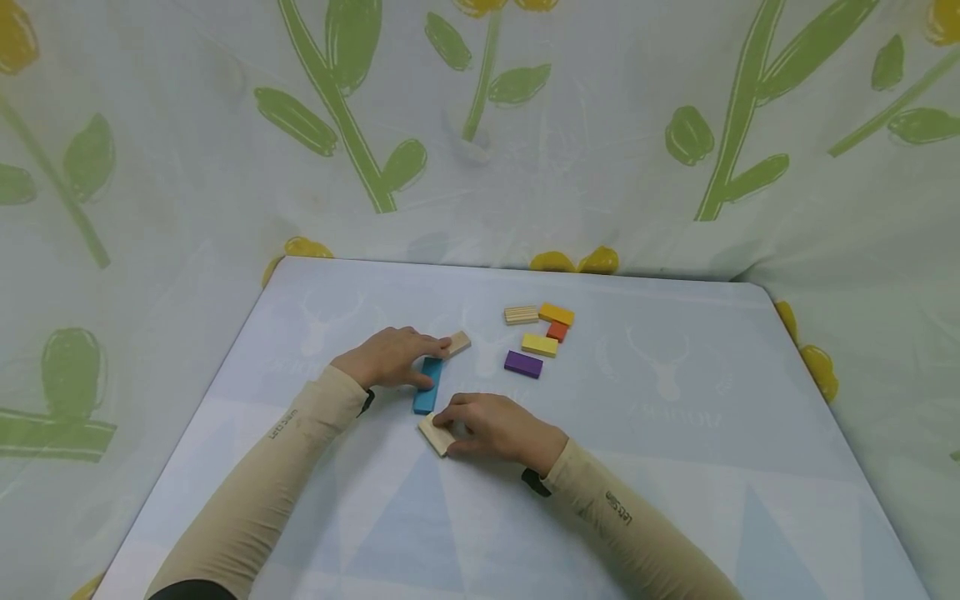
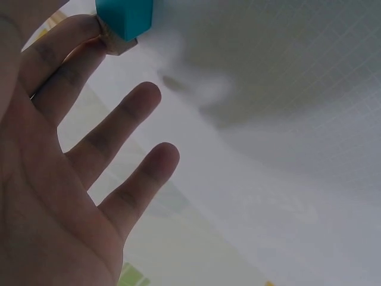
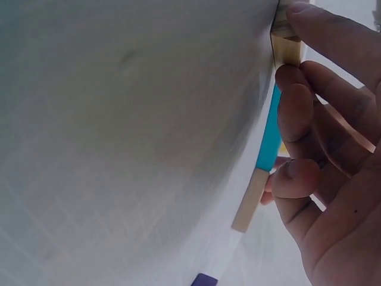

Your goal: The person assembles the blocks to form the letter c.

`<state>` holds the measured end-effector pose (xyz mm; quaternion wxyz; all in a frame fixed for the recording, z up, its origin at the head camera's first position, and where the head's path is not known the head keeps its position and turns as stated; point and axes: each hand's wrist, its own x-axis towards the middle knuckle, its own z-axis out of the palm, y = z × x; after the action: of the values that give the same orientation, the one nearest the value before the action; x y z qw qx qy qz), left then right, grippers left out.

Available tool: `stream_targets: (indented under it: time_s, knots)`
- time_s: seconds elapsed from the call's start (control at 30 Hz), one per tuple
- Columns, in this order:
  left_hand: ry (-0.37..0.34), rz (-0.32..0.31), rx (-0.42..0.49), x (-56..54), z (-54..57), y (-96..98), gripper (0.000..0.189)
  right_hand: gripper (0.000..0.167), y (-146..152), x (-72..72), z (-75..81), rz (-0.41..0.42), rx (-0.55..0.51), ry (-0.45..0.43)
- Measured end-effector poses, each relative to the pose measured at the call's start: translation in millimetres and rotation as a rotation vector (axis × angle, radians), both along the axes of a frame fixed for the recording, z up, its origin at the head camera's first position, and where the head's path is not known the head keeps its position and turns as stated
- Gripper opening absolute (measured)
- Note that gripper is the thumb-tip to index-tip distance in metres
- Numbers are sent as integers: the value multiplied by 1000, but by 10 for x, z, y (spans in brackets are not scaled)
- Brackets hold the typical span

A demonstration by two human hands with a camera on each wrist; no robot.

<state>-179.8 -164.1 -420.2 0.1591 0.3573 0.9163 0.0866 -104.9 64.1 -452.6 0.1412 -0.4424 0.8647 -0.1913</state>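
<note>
My left hand [image 1: 390, 357] lies over a blue wooden block [image 1: 427, 397], its thumb touching that block. Its forefinger touches a plain wooden block [image 1: 460, 342] at the blue block's far end; in the left wrist view two fingers [image 2: 134, 108] extend free. My right hand [image 1: 501, 427] pinches another plain wooden block [image 1: 432, 435] by its edges, at the near end of the blue one. From the right wrist, the blue block [image 3: 270, 132] and the far plain block [image 3: 250, 201] stand in a line, one after the other, on the table.
Right of the hands lie a purple block [image 1: 523, 364], a yellow block [image 1: 539, 345], a red-orange block [image 1: 557, 331], an orange block [image 1: 557, 313] and a grooved plain block [image 1: 521, 315]. The pale table [image 1: 637, 475] meets a flower-print curtain [image 1: 570, 183] at its back edge.
</note>
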Motion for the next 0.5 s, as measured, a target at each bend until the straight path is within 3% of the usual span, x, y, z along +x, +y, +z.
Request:
stream_targets:
  time_s: [0.5]
  knots:
    - [16,-2,-25,-6,16,29,57,41,-8,14,6,-8,22,29]
